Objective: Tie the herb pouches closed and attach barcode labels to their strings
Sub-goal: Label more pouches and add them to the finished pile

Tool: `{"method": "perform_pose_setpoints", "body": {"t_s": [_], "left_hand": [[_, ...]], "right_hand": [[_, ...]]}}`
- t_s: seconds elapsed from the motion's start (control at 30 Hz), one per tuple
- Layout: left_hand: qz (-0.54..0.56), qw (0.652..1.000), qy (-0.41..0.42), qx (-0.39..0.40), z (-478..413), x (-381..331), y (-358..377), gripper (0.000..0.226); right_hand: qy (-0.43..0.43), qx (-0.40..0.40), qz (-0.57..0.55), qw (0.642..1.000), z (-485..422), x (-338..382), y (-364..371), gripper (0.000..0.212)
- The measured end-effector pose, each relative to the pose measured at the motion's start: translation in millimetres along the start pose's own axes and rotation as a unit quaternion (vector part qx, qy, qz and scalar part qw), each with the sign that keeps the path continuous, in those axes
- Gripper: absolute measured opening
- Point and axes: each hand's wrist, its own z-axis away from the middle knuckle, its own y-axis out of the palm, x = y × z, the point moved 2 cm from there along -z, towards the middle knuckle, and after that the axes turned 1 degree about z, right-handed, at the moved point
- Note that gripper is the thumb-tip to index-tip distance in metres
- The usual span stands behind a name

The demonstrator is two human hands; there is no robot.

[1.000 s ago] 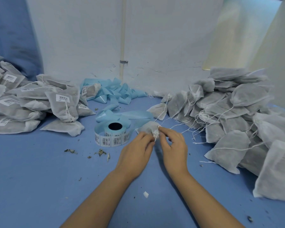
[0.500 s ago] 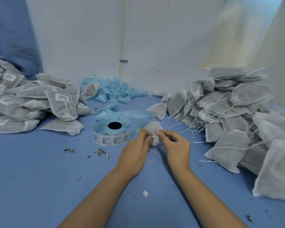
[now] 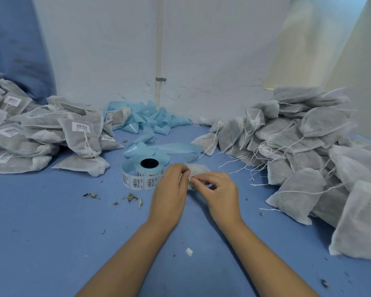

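At center frame, the left hand [image 3: 169, 189] and right hand [image 3: 220, 192] meet, each grip pinching the string at the mouth of a white herb pouch [image 3: 198, 170] held just above the blue bench [image 3: 51, 232]. A roll of barcode labels [image 3: 142, 175] stands just left of the hands, with loose blue backing tape [image 3: 146, 121] behind it. Labeled pouches [image 3: 79, 133] are heaped at left of frame; untied pouches [image 3: 308, 151] pile up at right.

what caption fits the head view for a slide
Both hands tie a herb pouch beside the label roll, between labelled and unlabelled piles.
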Motion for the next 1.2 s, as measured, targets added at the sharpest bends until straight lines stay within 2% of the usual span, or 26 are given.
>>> {"method": "perform_pose_setpoints", "body": {"t_s": [0.17, 0.3, 0.4, 0.47, 0.63, 0.77, 0.93, 1.0, 1.1, 1.2], "left_hand": [[0.05, 0.998, -0.023, 0.008, 1.4, -4.0, 0.3, 0.015], [0.17, 0.982, -0.077, 0.025, 3.1, -6.7, 4.1, 0.014], [0.212, 0.971, -0.106, 0.028, 1.5, -5.3, 5.2, 0.015], [0.238, 0.964, -0.118, 0.029, 0.6, -4.0, 5.5, 0.017], [0.215, 0.97, -0.107, 0.026, -0.1, -2.2, 6.0, 0.016], [0.174, 0.981, -0.087, 0.013, -1.7, -2.3, 3.3, 0.012], [0.149, 0.985, -0.086, 0.025, -2.0, -2.9, 3.9, 0.011], [0.143, 0.985, -0.091, 0.026, -2.3, -2.1, 4.0, 0.011], [0.133, 0.985, -0.108, 0.029, -2.5, 0.3, 4.4, 0.01], [0.114, 0.985, -0.124, 0.028, -3.7, 5.5, 5.4, 0.011]], "right_hand": [[-0.016, 0.004, 0.006, 1.0, 0.3, 1.1, 2.9, 0.005], [0.022, -0.003, -0.031, 0.999, -0.6, 0.6, 2.4, 0.016], [0.055, 0.003, -0.071, 0.996, -1.3, 0.2, 2.5, 0.027], [0.074, 0.016, -0.103, 0.992, -1.3, 1.0, 3.1, 0.026], [0.143, 0.024, -0.161, 0.976, -2.1, 3.6, 4.5, 0.018], [0.241, 0.066, -0.27, 0.93, -2.9, 6.7, 5.3, 0.019], [0.305, 0.08, -0.42, 0.851, -5.2, 7.0, 1.7, 0.041], [0.314, 0.078, -0.457, 0.829, -4.5, 7.4, 2.8, 0.036], [0.314, 0.062, -0.467, 0.824, -4.8, 5.8, 4.4, 0.015], [0.317, 0.041, -0.482, 0.816, -5.7, 2.4, 3.4, 0.009]]}}
